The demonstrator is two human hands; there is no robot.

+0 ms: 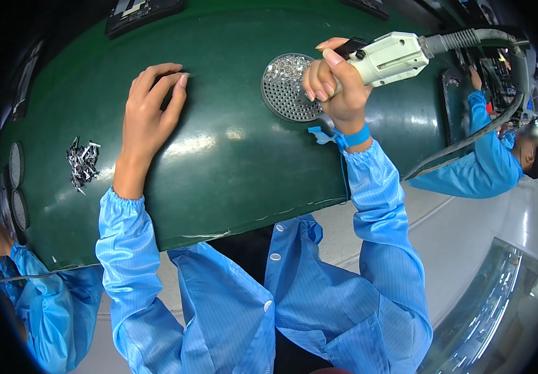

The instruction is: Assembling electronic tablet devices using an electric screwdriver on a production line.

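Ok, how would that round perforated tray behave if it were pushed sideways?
The round perforated tray would probably slide easily, since the green tabletop looks smooth and glossy. Its broad, shallow shape suggests it's unlikely to tip. The small shiny pieces toward its far side look loose, so they may shift.

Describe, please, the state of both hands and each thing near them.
Left hand: half open, nothing visible in it
Right hand: closed around the corded tool
Wrist strap: fastened, right wrist
Perforated dish: partly covered with small shiny pieces
Small-parts pile: loose, heaped on green table
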